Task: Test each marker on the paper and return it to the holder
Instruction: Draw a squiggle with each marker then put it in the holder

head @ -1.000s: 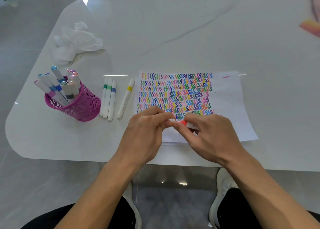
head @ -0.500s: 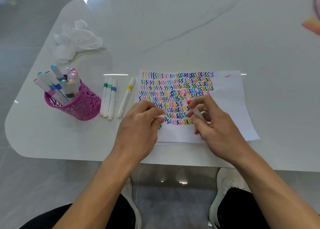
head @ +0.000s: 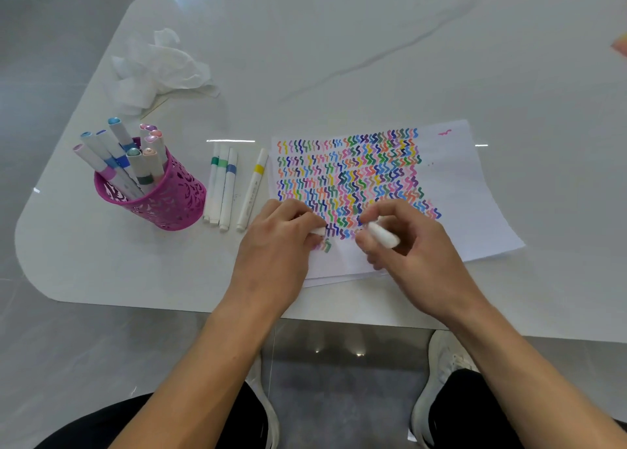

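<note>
Right hand (head: 417,245): fingers pinched around white marker (head: 383,235), tip end down on paper (head: 451,190), centre frame.
Left hand (head: 281,245): fingertips pressed onto white cap (head: 318,232), resting on the paper's left edge.
Loose markers (head: 224,190): four lying left of paper.
Holder (head: 163,197): pink, centre left, holding markers.
Tissue (head: 152,65): crumpled, upper left.

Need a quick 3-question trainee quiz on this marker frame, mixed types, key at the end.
1. True or false: the right hand holds a marker over the paper.
2. How many markers lie loose on the table between the holder and the paper?
3. What does the left hand pinch? A) a tissue B) a white cap C) the holder

Key: 1 true; 2 four; 3 B
</note>
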